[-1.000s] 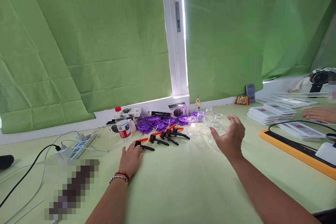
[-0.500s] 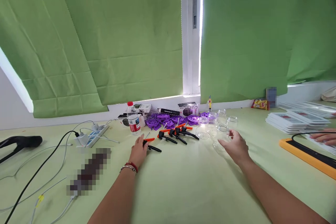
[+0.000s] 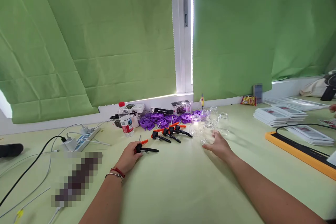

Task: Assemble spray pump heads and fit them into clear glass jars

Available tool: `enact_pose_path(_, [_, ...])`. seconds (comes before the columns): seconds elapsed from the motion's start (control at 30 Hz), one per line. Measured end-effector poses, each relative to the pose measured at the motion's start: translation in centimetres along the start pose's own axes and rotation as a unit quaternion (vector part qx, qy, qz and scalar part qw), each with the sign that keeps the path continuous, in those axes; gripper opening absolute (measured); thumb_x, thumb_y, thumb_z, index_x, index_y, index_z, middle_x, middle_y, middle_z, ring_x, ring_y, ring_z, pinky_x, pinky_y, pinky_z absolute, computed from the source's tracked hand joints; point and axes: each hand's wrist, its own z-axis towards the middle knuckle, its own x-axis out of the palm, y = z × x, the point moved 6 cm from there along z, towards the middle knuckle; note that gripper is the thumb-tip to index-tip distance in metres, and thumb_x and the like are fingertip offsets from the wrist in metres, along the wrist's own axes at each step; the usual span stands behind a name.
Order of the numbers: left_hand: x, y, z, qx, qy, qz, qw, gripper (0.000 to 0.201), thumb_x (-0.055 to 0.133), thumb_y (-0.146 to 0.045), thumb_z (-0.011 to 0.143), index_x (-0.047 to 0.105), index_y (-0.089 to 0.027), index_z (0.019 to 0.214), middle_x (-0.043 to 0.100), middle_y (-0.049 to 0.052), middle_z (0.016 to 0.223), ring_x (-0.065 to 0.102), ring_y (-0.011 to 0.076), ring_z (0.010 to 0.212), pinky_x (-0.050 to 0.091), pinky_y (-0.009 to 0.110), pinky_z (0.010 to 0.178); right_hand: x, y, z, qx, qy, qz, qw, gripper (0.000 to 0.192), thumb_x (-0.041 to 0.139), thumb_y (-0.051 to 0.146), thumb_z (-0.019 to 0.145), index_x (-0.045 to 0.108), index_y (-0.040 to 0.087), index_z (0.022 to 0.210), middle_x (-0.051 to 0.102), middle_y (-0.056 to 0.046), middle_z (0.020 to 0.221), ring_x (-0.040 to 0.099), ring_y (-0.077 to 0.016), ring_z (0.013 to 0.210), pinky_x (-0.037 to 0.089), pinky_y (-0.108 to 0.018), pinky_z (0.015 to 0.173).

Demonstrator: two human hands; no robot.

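Observation:
My left hand (image 3: 130, 155) is closed around the head of a black tool (image 3: 149, 150) with an orange lever and a thin metal rod, low over the table or resting on it. Just beyond lie several similar black-and-orange tools (image 3: 170, 133) in a cluster. My right hand (image 3: 218, 146) curves its thumb and fingers about the side of a clear glass jar (image 3: 209, 129), which looks upright; the fingers partly cover it. More glass jars (image 3: 223, 122) stand behind and beside that one, their edges overlapping and hard to separate.
Purple plastic pieces (image 3: 148, 123) and small boxes (image 3: 135, 107) line the back near a red-capped bottle (image 3: 126, 120). Cables and a power strip (image 3: 88, 138) lie left. An orange-and-black bar (image 3: 299, 155) and white card stacks (image 3: 271, 116) sit right, near another person's hand (image 3: 333, 107).
The view has turned slightly right. My right hand and its jar have shifted a little left, away from the other jars. The other person's hand has moved off the cards.

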Motion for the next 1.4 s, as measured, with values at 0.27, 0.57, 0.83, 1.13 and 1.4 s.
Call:
enact_pose_path(0.27, [0.0, -1.2, -0.1, 0.007, -0.067, -0.094, 0.993, 0.049, 0.068, -0.028, 0.059, 0.060, -0.019, 0.106, 0.057, 0.006, 0.105, 0.056, 0.0204, 0.089, 0.045, 0.036, 0.083, 0.1, 3.8, -2.7, -0.093, 0.024, -0.001, 0.995, 0.082, 0.063, 0.043, 0.061, 0.028, 0.024, 0.132, 0.046, -0.010, 0.131, 0.051, -0.0292, 0.113, 0.043, -0.037, 0.088])
enact_pose_path(0.57, [1.9, -4.4, -1.2, -0.044, -0.030, -0.269, 0.962, 0.055, 0.072, -0.034, 0.059, 0.052, -0.019, 0.108, 0.058, 0.002, 0.086, 0.055, 0.0140, 0.077, 0.046, 0.028, 0.072, 1.2, 7.6, -6.0, -0.246, 0.065, -0.023, 0.967, 0.065, 0.056, 0.028, 0.067, 0.035, 0.026, 0.129, 0.036, -0.007, 0.137, 0.042, -0.0243, 0.124, 0.038, -0.036, 0.100])
enact_pose_path(0.83, [3.5, -6.5, -1.8, -0.062, 0.005, -0.332, 0.941, 0.051, 0.073, -0.028, 0.058, 0.050, -0.021, 0.103, 0.057, 0.002, 0.097, 0.055, 0.0105, 0.075, 0.045, 0.025, 0.073, 2.1, 7.9, -6.4, -0.296, 0.056, -0.077, 0.950, 0.067, 0.054, 0.016, 0.064, 0.041, 0.028, 0.129, 0.033, -0.006, 0.135, 0.031, -0.0253, 0.128, 0.035, -0.040, 0.102])
enact_pose_path(1.13, [3.6, -6.9, -1.8, -0.054, 0.004, -0.310, 0.949, 0.051, 0.073, -0.032, 0.058, 0.050, -0.021, 0.101, 0.057, 0.001, 0.091, 0.054, 0.0113, 0.075, 0.045, 0.025, 0.072, 1.5, 7.7, -5.9, -0.285, 0.016, -0.109, 0.952, 0.072, 0.052, 0.007, 0.062, 0.042, 0.025, 0.130, 0.033, -0.008, 0.134, 0.030, -0.0273, 0.127, 0.034, -0.042, 0.103])
enact_pose_path(1.4, [5.6, -7.8, -2.4, -0.048, 0.085, -0.312, 0.945, 0.052, 0.074, -0.032, 0.058, 0.048, -0.022, 0.102, 0.058, 0.001, 0.092, 0.055, 0.0114, 0.075, 0.044, 0.024, 0.068, 2.0, 9.2, -7.0, -0.347, 0.022, -0.125, 0.929, 0.074, 0.048, 0.002, 0.060, 0.044, 0.024, 0.130, 0.038, -0.010, 0.131, 0.031, -0.0269, 0.126, 0.033, -0.043, 0.104])
